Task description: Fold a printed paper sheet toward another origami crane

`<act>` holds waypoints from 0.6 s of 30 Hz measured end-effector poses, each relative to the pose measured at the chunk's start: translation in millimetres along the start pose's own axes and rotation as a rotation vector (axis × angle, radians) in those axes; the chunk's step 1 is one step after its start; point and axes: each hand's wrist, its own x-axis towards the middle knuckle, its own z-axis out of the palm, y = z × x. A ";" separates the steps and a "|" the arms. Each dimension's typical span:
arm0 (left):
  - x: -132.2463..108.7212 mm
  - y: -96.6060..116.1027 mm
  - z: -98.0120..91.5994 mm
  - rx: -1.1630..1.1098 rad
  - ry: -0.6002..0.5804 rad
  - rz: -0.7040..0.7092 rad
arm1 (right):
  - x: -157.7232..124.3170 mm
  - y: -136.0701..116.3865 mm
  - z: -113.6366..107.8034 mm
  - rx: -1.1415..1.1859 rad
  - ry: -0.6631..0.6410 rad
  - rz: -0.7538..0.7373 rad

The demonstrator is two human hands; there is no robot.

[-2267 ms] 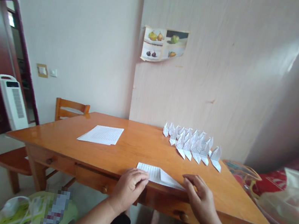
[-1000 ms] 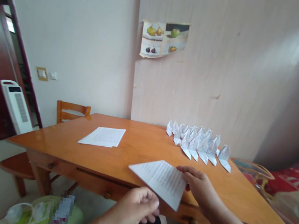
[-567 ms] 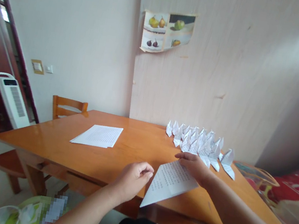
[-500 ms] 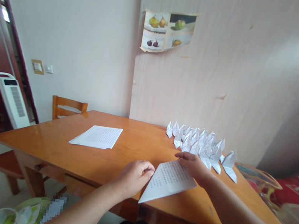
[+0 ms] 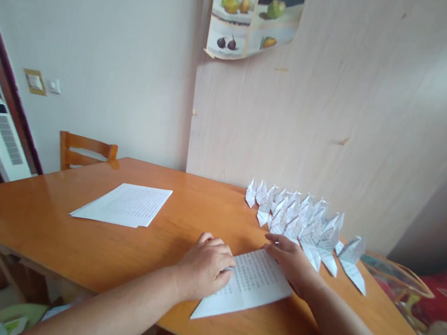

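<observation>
Head view: nearest you, at the lower left, a green basin (image 5: 16, 315) is cut off by the frame — its contents are hard to make out. Your folded sheet (image 5: 258, 281) now lies on the tabletop (image 5: 65, 241), its point towards you; a second ago it was raised and tilted. Your left hand (image 5: 206, 267), just off its edge half a second ago, has come over its left side. I judge that the turning is done and the sheet is steadied for handling from both sides.

That left hand is half curled, knuckles up; its fingertips are hidden, so you can't tell whether it pinches the paper or only presses it. Your right hand (image 5: 291, 262) lies over the far right edge, fingers loosely bent — whether they grip is also hidden.

Beyond, to the left, sits a stack (image 5: 125, 204) of printed sheets. To the right stand the folded figures (image 5: 311, 231), too overlapped to count, one (image 5: 353, 261) set apart. Past them are a chair (image 5: 86, 151), half hidden by the tabletop, and fruit pictures (image 5: 254, 21) on the wall.
</observation>
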 end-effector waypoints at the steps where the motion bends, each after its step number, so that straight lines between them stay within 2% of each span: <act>1: -0.9 0.3 0.8 0.020 -0.004 -0.003 | -0.8 0.2 -0.9 0.023 -0.011 0.018; 11: -0.9 2.4 -1.4 0.063 -0.027 -0.028 | -5.1 0.8 -10.5 0.059 -0.149 0.170; 18: 0.3 1.5 -1.3 0.036 -0.013 -0.068 | -9.3 -2.3 -11.4 0.016 -0.132 0.114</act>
